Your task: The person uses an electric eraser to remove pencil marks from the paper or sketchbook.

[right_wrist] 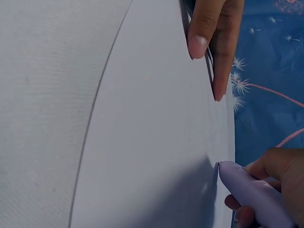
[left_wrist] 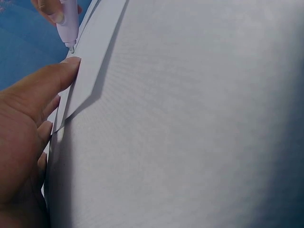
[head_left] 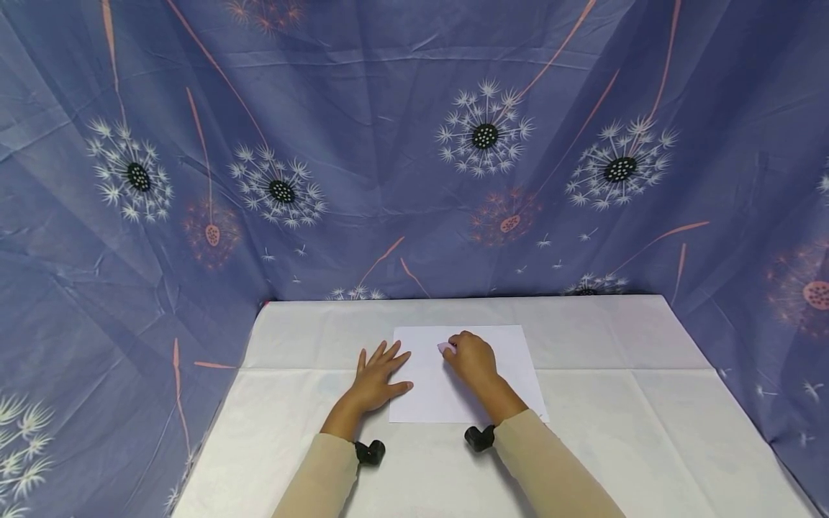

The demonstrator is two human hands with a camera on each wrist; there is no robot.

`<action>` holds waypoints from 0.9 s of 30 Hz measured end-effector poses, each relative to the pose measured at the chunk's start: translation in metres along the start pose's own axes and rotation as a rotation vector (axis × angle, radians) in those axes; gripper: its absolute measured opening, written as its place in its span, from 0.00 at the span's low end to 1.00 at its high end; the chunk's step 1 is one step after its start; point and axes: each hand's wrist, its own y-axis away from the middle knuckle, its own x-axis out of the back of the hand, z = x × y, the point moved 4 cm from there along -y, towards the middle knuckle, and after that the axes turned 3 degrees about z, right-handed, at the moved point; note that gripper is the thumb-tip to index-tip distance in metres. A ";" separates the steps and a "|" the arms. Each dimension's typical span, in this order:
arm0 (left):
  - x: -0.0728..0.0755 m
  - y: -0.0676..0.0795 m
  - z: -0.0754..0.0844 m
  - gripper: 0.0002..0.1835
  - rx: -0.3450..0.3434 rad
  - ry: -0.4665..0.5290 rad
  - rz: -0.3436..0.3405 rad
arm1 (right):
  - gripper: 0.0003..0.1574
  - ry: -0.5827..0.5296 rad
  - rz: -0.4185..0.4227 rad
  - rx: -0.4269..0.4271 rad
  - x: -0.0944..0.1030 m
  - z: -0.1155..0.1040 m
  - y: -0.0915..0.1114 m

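Note:
A white sheet of paper lies on the cloth-covered table. My left hand rests with spread fingers over its left edge, the thumb and fingertips reaching onto the sheet. In my right hand I grip a thick lavender pen, its plump body running to a stepped nozzle with a small narrow tip. That tip points left in the head view and stands right at the paper's surface in the right wrist view. The left wrist view shows the same pen just beyond my left thumb. No marks show on the sheet.
A white cloth with fold creases covers the table. Behind and at both sides hangs a blue curtain printed with dandelions. A dark camera mount sits at each wrist, beside the beige sleeves.

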 end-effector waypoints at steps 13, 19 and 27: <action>0.001 0.000 0.002 0.36 -0.005 0.003 0.007 | 0.18 0.009 -0.016 -0.014 0.001 0.004 -0.001; 0.001 0.000 0.001 0.36 -0.004 0.006 0.008 | 0.18 -0.009 -0.042 -0.010 0.000 0.004 -0.002; 0.001 0.000 0.001 0.36 -0.001 0.010 0.008 | 0.19 0.003 -0.023 -0.012 0.000 0.007 -0.004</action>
